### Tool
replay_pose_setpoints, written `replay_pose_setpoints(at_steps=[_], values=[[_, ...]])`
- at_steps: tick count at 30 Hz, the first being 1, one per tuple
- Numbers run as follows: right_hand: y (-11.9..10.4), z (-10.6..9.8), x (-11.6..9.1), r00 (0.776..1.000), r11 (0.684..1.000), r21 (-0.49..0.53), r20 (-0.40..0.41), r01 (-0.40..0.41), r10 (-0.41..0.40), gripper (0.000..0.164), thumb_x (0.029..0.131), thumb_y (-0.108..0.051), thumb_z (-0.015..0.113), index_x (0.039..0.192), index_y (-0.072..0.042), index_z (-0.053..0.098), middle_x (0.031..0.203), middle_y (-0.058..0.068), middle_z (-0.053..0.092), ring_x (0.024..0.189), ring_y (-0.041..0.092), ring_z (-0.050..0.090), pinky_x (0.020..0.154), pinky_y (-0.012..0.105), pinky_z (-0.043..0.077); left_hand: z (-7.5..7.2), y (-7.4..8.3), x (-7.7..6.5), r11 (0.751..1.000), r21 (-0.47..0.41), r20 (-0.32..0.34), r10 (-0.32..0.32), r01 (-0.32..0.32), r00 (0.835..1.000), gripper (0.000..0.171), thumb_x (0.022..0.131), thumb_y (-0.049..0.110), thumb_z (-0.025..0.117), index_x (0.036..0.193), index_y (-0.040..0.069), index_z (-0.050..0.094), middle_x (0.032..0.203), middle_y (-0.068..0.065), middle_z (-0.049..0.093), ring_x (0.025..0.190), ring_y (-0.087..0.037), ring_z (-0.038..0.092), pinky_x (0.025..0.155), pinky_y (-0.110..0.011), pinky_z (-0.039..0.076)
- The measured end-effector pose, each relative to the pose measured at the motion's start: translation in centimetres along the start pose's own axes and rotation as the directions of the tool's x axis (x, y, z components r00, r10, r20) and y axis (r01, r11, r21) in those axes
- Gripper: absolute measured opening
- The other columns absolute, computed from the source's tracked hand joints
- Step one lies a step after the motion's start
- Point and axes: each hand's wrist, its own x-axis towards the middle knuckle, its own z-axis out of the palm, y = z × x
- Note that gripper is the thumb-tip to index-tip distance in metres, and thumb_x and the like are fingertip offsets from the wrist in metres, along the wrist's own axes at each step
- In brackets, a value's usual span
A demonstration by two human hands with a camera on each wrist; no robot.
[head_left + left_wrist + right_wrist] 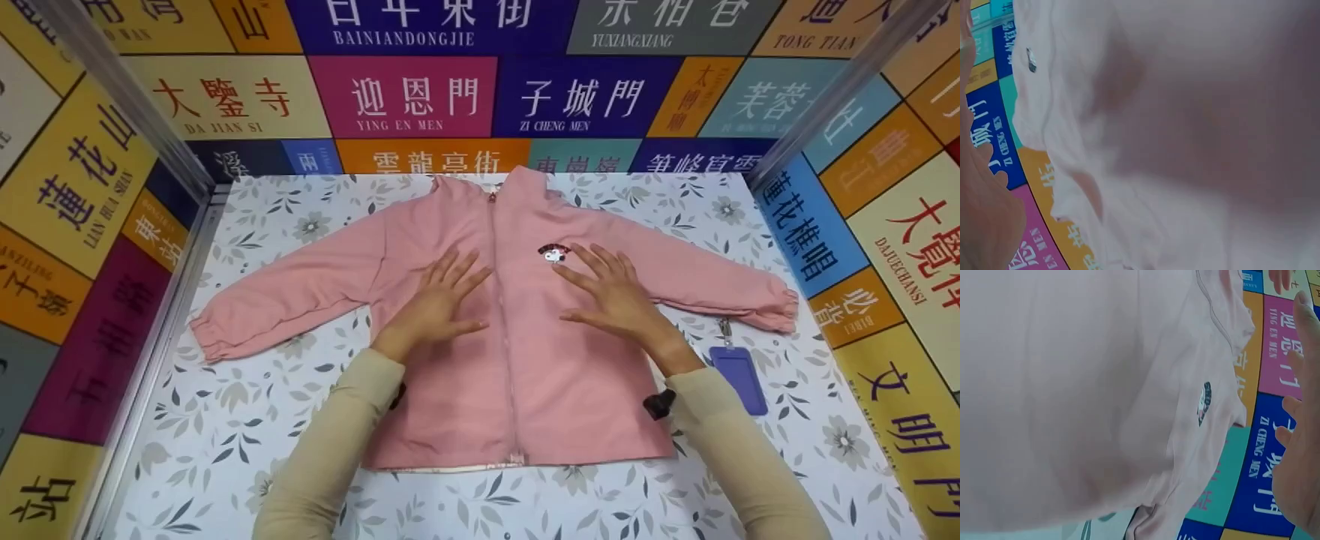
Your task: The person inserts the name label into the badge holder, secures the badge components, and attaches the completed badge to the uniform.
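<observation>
A pink zip-up jacket (465, 375) lies spread front side up, its sleeves stretched out to both sides and its zipper running down the middle. A small cartoon patch (553, 254) shows on the chest. My left hand (442, 300), fingers spread, is over the left half of the jacket. Over the other half is my right hand (615, 300), also with spread fingers, its fingertips close to the patch. Neither hand grips anything. In the wrist views the pink cloth fills most of the picture, with each hand at the outer edge.
Under the jacket is a white table top (247, 420) with a leaf and flower print. A purple card holder (739, 380) with a metal clip lies below the right sleeve. Panels with coloured lettering (405, 97) stand at the back and both sides, with metal frame edges at the corners.
</observation>
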Motion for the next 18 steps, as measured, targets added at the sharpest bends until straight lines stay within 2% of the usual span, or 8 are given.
replay_pose_setpoints(at_steps=[6, 11, 18], values=[[1.4, -0.9, -2.2, 0.995, 0.998, 0.050, -0.091, -0.029, 0.034, 0.073, 0.081, -0.053, 0.074, 0.146, -0.032, 0.048, 0.158, 0.009, 0.037, 0.146, 0.039, 0.027, 0.116, 0.067, 0.013, 1.1, 1.9, 1.9, 0.997, -0.065, 0.039, 0.042, -0.040, 0.998, 0.088, 0.089, 0.054, 0.065, 0.159, 0.027, 0.019, 0.169, -0.005, 0.010, 0.156, -0.034, 0.005, 0.122, -0.063, 0.010], [2.7, -1.5, -4.4, 0.985, 0.989, 0.143, -0.160, -0.047, 0.070, 0.069, 0.077, -0.039, 0.082, 0.140, -0.027, 0.057, 0.145, 0.011, 0.053, 0.133, 0.036, 0.043, 0.112, 0.063, 0.021, 2.0, 3.6, 3.1, 0.989, -0.129, 0.050, 0.074, -0.067, 0.996, 0.086, 0.091, 0.050, 0.065, 0.159, 0.026, 0.018, 0.169, -0.003, 0.009, 0.156, -0.032, 0.007, 0.124, -0.058, 0.013], [4.7, -2.2, -8.0, 0.957, 0.966, 0.234, -0.236, -0.110, 0.166, 0.067, 0.075, -0.023, 0.085, 0.137, -0.023, 0.060, 0.128, 0.012, 0.063, 0.119, 0.032, 0.052, 0.102, 0.055, 0.035, 3.0, 5.5, 4.6, 0.974, -0.191, 0.036, 0.135, -0.126, 0.990, 0.078, 0.092, 0.042, 0.065, 0.157, 0.021, 0.028, 0.165, -0.009, 0.025, 0.153, -0.036, 0.020, 0.124, -0.055, 0.016]])
